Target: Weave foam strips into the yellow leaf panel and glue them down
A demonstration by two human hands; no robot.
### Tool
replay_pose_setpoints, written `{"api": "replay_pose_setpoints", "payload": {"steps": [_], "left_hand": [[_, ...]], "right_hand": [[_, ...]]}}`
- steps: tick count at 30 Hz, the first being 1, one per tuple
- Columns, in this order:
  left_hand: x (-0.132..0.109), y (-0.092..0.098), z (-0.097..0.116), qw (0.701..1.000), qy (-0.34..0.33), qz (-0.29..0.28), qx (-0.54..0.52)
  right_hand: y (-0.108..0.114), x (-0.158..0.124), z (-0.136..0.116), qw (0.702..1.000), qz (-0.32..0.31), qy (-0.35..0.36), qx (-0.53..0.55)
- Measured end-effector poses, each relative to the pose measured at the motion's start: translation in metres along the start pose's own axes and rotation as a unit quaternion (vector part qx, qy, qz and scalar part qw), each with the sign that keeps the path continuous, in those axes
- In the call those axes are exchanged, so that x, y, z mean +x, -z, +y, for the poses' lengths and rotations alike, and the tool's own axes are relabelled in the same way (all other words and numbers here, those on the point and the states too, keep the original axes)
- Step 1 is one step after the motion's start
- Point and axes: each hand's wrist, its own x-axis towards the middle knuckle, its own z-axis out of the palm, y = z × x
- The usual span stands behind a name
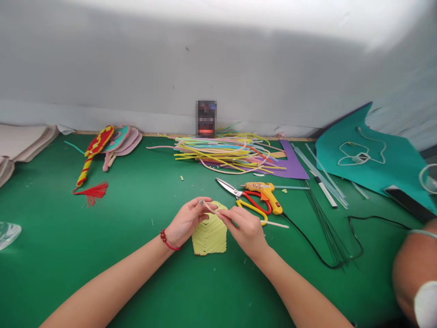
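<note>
A pale cream pipe cleaner (277, 224) is pinched between my two hands, its tail sticking out to the right past my right hand. My left hand (190, 221) is closed on one end, thumb and fingers together. A short way along, my right hand (246, 228) grips the same stem. Beneath my hands lies a flat pale yellow-green piece (209, 239) with a chevron ridge pattern, its upper part partly hidden by them. Scissors (244, 195) with red and yellow handles lie just beyond my right hand, against a yellow glue gun (269, 193).
A heap of coloured pipe cleaners (225, 152) lies on purple sheet (295, 164) at the back, near a blurred phone (206, 119). Decorated fans (102, 141) are back left. Glue sticks (322, 177), dark wires (326, 223) and a black cord (312, 251) lie right, near someone's knee (409, 269).
</note>
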Motion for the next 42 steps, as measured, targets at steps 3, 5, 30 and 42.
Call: {"api": "replay_pose_setpoints", "payload": {"steps": [3,5,30,42], "left_hand": [[0.000,0.001,0.001,1.000,0.001,-0.006,-0.005],[0.000,0.001,0.002,1.000,0.000,-0.019,-0.009],[0.016,0.033,0.018,0.854,-0.066,-0.009,0.516],[0.025,0.040,0.017,0.956,0.098,-0.121,0.247]], "right_hand": [[0.001,0.001,-0.001,1.000,-0.005,-0.002,0.006],[0.002,0.002,-0.001,1.000,-0.009,0.001,0.012],[-0.001,0.005,0.015,1.000,0.011,-0.009,0.001],[-0.011,-0.001,0.016,0.997,-0.075,0.019,-0.031]]}}
